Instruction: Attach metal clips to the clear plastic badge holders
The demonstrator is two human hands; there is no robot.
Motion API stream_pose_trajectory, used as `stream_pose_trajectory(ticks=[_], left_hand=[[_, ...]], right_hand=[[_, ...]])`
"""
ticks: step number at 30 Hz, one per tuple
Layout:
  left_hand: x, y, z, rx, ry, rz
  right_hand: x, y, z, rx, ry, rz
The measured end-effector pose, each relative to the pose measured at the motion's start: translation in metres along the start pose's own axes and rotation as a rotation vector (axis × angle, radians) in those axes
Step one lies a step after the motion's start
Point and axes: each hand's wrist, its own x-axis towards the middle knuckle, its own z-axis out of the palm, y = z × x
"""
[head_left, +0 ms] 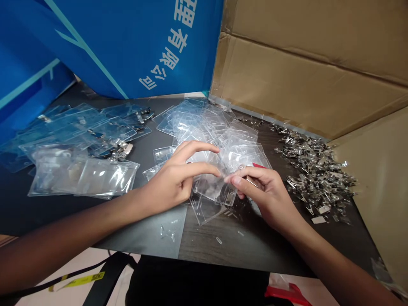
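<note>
Apparently pinching clear strap [241,168] with right hand [270,193]; spreading left hand [174,176]. Probably light, pliable, slippery; best gripped near end.

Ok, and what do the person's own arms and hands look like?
The left forearm and right forearm are bare, with no sleeve in view. The left hand and right hand wear no gloves; no ring or watch shows.

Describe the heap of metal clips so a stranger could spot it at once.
Start at the tall brown cardboard standing at the back right. On the dark tabletop in front of it, to the right of the right hand, lies the heap of metal clips. Its shiny, jumbled metal sets it apart from the flat, clear plastic sleeves.
</note>
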Motion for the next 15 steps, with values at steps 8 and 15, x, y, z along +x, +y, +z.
stream_pose_trajectory(ticks=[8, 15], left_hand=[[-0.003, 0.01, 0.015, -0.216, -0.055, -0.354], [-0.001, 0.016, 0.018, -0.448, -0.024, -0.419]], right_hand=[[-0.006, 0.006, 0.013, -0.125, 0.0, -0.183], [-0.01, 0.007, 0.016, -0.258, -0.03, -0.361]])
